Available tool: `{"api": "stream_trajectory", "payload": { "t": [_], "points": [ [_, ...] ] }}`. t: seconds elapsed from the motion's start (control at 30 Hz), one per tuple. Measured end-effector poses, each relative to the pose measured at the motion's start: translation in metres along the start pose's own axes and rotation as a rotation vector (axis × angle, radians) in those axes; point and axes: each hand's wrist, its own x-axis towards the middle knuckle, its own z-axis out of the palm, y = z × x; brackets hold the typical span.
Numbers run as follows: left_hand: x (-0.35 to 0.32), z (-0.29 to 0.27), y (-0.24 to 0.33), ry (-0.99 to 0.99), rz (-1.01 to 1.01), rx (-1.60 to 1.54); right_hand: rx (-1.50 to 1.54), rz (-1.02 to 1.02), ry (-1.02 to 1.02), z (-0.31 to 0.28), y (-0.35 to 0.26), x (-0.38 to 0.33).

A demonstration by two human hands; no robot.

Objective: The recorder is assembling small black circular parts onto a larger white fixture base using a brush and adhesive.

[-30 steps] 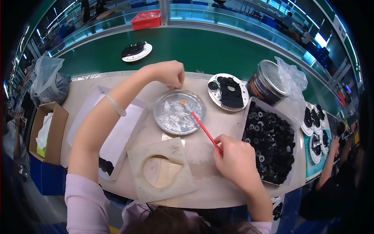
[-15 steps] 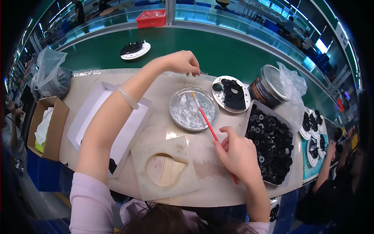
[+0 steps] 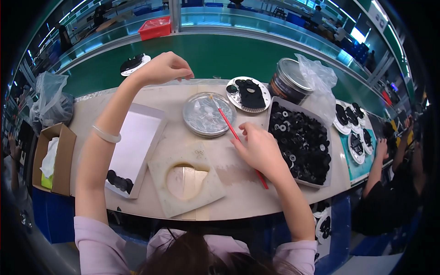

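Observation:
My right hand [image 3: 261,149] is closed round a thin red brush [image 3: 228,122] whose tip rests over a round clear dish [image 3: 208,134]. Something crumpled and transparent shows in that dish. Farther left, my left hand [image 3: 168,68] is raised near the table's far edge, thumb and fingertips pinched together; whether anything small is between them cannot be made out. Right of the dish lies a white round base with a black part on it [image 3: 251,95]. A pale square block with a round recess [image 3: 206,192] lies nearest me.
A tray of small black rings and caps [image 3: 300,142] stands at right, beside a tin [image 3: 286,82] and plastic bag [image 3: 318,82]. At left are a shallow white box [image 3: 133,151] and a tissue carton [image 3: 64,158]. Another round assembly [image 3: 135,65] sits on the green belt [image 3: 206,55].
The view has shifted, so the table's things appear farther left and higher. My left hand has moved left away from the dish area. My right hand keeps holding the brush over the dish.

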Motion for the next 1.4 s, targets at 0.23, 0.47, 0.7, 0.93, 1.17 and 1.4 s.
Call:
{"api": "stream_trajectory", "payload": {
  "t": [0.23,0.47,0.7,0.93,1.17,1.4],
  "points": [
    [-0.092,0.001,0.007,0.349,0.072,-0.111,0.182,0.155,0.806,-0.071,0.055,-0.091],
    [-0.241,-0.009,-0.061,0.614,-0.098,-0.123,-0.225,1.069,1.048,-0.011,0.285,-0.331],
    [-0.240,0.008,-0.055,0.615,-0.189,-0.359,0.380,1.563,-0.121,0.162,0.340,-0.391],
    [-0.224,0.030,-0.017,0.533,-0.009,-0.190,0.566,1.513,0.043,0.159,0.329,-0.404],
    [-0.226,0.029,0.005,0.463,0.000,-0.131,-0.213,1.140,0.232,0.022,0.231,-0.354],
    [-0.195,0.056,0.088,0.510,0.076,-0.105,0.706,0.407,0.738,-0.103,0.064,-0.289]
  ]
}}
